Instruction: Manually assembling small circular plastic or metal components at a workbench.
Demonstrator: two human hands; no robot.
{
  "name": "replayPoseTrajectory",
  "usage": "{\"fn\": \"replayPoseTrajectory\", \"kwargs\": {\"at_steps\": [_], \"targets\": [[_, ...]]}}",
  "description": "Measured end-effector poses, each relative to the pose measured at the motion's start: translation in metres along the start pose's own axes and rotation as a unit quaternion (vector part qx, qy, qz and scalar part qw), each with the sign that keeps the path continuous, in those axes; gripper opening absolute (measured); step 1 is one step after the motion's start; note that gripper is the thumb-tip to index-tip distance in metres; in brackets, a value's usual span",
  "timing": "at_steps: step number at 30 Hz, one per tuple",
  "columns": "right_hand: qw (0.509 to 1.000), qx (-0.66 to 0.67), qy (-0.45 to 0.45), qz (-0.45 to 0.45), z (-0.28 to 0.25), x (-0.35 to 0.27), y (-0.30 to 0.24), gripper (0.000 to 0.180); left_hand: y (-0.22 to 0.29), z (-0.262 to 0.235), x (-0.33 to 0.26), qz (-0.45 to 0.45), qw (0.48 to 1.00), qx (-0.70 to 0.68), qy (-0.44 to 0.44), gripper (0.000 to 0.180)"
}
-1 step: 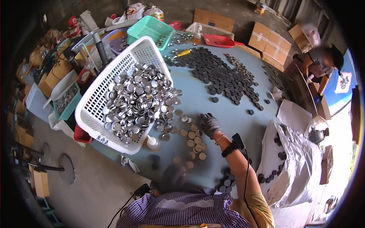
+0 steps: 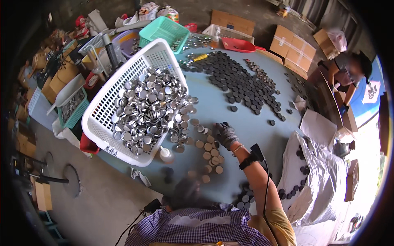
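My right hand [image 2: 226,135], in a grey glove, rests low over the table beside a loose group of flat metallic discs [image 2: 214,152]. Its fingers are bent and slightly apart, and I see nothing between them. My left hand [image 2: 186,192] is a dark smear close to my body, so its fingers and anything in them cannot be made out. Blurred discs [image 2: 205,178] lie just beyond it. A white slotted basket [image 2: 96,119] leans at the left with a heap of shiny round metal caps [image 2: 150,106] spilling over its near-right side toward my right hand.
Many black discs [image 2: 242,80] spread over the far table, near a yellow-handled tool [image 2: 200,57] and a red dustpan [image 2: 237,44]. A small bottle [image 2: 166,155] stands by the basket. Silvery sheeting [image 2: 324,176] covers the right side, where another person [image 2: 347,71] bends over boxes.
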State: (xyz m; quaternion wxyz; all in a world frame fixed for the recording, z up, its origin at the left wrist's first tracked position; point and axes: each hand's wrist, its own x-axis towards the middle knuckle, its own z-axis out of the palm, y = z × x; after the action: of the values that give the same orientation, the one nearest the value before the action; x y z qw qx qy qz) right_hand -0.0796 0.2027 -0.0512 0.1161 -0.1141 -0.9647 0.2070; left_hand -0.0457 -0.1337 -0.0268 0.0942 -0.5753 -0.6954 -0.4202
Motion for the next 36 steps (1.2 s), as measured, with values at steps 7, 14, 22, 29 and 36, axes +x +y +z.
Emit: {"fn": "replayPoseTrajectory", "kwargs": {"at_steps": [7,14,22,29,36], "targets": [[0.989,-0.039,-0.116,-0.083,-0.005,0.029,-0.032,0.054,-0.027,0.020,-0.036,-0.089,0.993,-0.075,-0.006,0.022],[0.993,-0.016,-0.089,-0.072,0.004,0.020,-0.016,0.064,-0.020,0.027,-0.041,-0.111,0.993,-0.051,0.005,0.023],[0.973,-0.063,0.072,-0.211,-0.034,-0.017,-0.097,0.062,-0.017,0.019,-0.042,-0.103,0.994,-0.021,0.014,0.025],[0.973,-0.041,0.128,-0.185,-0.038,-0.047,-0.094,0.057,-0.015,0.016,-0.028,-0.111,0.991,-0.070,0.019,0.026],[0.988,-0.068,0.141,-0.017,-0.031,-0.087,-0.002,0.058,-0.005,0.016,-0.028,-0.110,0.992,-0.041,0.042,0.016]]}}
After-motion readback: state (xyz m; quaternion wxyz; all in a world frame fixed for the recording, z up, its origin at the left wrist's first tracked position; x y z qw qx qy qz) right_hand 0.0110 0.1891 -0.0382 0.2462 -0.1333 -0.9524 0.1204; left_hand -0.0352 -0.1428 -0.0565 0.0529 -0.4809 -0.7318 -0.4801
